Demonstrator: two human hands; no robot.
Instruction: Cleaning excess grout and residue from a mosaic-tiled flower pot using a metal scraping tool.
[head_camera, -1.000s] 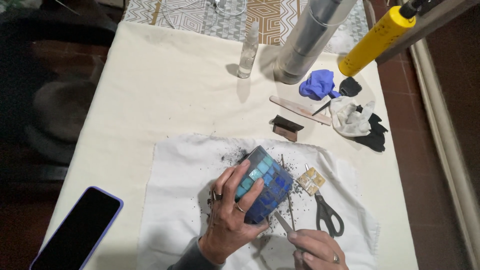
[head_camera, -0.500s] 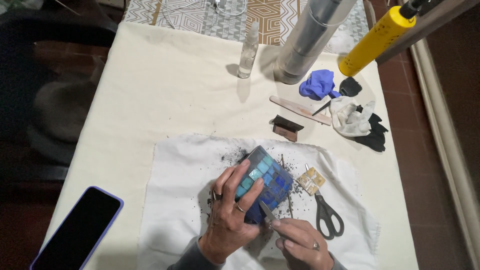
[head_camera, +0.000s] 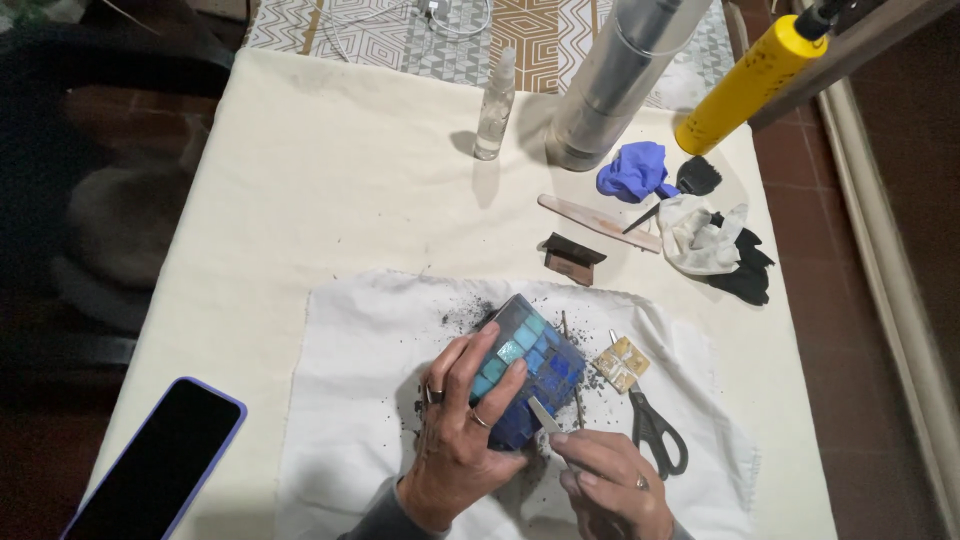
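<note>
1. Your left hand (head_camera: 458, 440) is wrapped around the blue mosaic block (head_camera: 528, 365), fingers curled over its tiled top and gripping it firmly against the white cloth (head_camera: 350, 400).
2. Your right hand (head_camera: 610, 480) pinches a slim metal tool (head_camera: 545, 415), tip pressed to the block's lower edge, right beside your left fingertips.
3. That block sits tilted on the cloth, a little right of the cloth's middle, with dark crumbs (head_camera: 465, 315) scattered around it.
4. Just to the right of the block, a thin stick (head_camera: 572, 370) lies on the cloth, then a small yellow tile piece (head_camera: 622, 362), then black-handled scissors (head_camera: 652, 425), blades pointing up toward the tile piece.
5. Above the cloth on the cream table cover (head_camera: 330, 170): a small dark brown block (head_camera: 572, 257) and a long flat file (head_camera: 598, 222).
6. Further right, a blue glove (head_camera: 632, 170) lies bunched up, next to a white rag (head_camera: 700, 235) on top of black gloves (head_camera: 748, 270).
7. Along the far edge stand a clear spray bottle (head_camera: 495, 105), a tall grey cylinder (head_camera: 615, 80) and a yellow can (head_camera: 745, 85) leaning at an angle.
8. Down at your near left, a phone (head_camera: 155, 465) with a purple rim lies screen dark, well apart from the work.
</note>
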